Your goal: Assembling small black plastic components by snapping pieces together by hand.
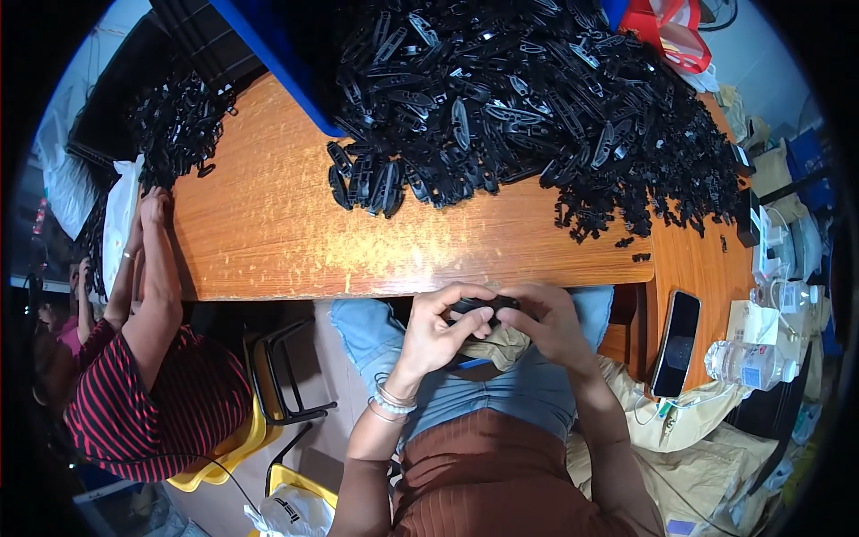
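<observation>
Over my lap, just below the table's front edge, my left hand [437, 329] and my right hand [548, 324] both grip one small black plastic part [483, 307], fingers curled around its ends. A khaki cloth [503, 347] lies bunched under the hands on my jeans. A large heap of similar black plastic parts [528, 98] covers the far half of the wooden table [268, 224], its nearest pieces [367, 183] well beyond my hands.
At the left a person in a red-and-black striped top [152, 394] reaches to a smaller pile of black parts [174, 125]. A black phone [677, 341] and a water bottle [747, 365] lie at the right. A blue bin [277, 67] stands at the back; yellow chairs [233, 447] below.
</observation>
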The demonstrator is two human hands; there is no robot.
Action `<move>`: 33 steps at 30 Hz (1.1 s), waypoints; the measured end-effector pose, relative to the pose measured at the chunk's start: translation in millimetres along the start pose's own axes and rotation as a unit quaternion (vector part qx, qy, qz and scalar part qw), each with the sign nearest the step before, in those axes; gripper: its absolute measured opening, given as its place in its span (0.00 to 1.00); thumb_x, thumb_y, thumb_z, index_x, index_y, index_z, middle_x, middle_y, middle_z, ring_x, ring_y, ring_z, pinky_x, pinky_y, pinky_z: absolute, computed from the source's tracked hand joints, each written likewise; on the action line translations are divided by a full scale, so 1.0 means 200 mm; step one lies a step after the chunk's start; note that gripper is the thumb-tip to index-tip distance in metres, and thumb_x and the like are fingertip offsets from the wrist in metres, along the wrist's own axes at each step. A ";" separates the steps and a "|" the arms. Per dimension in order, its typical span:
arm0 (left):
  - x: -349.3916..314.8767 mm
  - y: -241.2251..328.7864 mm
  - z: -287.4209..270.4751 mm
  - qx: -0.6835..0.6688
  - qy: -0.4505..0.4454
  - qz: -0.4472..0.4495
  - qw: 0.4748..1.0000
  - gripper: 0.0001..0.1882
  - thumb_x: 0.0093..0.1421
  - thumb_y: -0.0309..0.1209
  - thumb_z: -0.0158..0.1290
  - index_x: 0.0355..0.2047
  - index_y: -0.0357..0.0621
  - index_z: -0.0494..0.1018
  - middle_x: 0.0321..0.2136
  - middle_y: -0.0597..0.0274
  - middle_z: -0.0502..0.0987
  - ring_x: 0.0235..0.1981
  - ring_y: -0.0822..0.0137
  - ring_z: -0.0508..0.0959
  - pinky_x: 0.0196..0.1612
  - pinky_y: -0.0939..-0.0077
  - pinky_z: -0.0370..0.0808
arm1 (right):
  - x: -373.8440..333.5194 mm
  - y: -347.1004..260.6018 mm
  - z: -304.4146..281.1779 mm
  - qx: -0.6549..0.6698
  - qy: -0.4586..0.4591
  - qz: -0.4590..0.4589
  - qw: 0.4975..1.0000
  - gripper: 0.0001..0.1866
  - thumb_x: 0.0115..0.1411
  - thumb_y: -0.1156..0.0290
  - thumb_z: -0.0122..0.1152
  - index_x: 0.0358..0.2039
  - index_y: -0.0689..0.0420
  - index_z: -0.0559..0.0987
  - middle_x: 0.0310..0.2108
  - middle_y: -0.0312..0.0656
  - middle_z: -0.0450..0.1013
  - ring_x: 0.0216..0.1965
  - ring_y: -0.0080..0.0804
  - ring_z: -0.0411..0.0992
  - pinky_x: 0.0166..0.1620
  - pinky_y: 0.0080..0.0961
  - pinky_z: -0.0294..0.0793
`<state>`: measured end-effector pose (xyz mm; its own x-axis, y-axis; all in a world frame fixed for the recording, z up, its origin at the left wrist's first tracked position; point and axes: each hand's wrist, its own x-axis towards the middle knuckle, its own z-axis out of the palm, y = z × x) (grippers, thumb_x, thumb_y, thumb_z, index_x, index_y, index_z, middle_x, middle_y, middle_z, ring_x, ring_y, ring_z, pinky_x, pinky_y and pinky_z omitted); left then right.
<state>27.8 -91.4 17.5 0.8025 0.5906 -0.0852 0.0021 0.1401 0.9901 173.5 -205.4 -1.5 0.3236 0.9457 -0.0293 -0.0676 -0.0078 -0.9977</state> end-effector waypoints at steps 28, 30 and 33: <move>0.12 -0.07 -0.06 0.152 0.215 0.097 0.960 0.08 0.53 0.19 0.55 0.34 0.34 0.70 0.26 0.66 0.75 0.26 0.79 0.74 0.30 0.87 0.69 | 0.33 -0.02 -0.39 -0.578 0.241 -0.271 0.731 0.07 0.46 0.81 0.59 0.28 0.60 0.74 0.30 0.42 0.68 0.35 0.39 0.65 0.38 0.30 0.63; 0.11 -0.10 0.00 0.184 0.218 0.099 0.953 0.07 0.52 0.18 0.57 0.32 0.36 0.71 0.25 0.68 0.73 0.26 0.80 0.72 0.30 0.88 0.68 | 0.28 -0.02 -0.31 -0.473 0.291 -0.260 0.790 0.06 0.47 0.82 0.60 0.27 0.61 0.74 0.28 0.42 0.69 0.30 0.37 0.67 0.32 0.27 0.65; 0.10 -0.13 0.06 0.161 0.242 0.126 0.948 0.11 0.47 0.23 0.61 0.28 0.37 0.69 0.18 0.69 0.66 0.18 0.80 0.63 0.21 0.86 0.61 | 0.16 -0.04 -0.07 -0.246 0.259 -0.157 0.921 0.05 0.47 0.83 0.61 0.27 0.65 0.75 0.26 0.39 0.71 0.25 0.22 0.68 0.28 0.18 0.67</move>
<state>50.7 -92.4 -8.6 0.4330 0.8800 0.1951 0.0909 -0.2580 0.9619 197.6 -179.4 5.6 0.6700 0.6450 0.3674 0.5011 -0.0279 -0.8649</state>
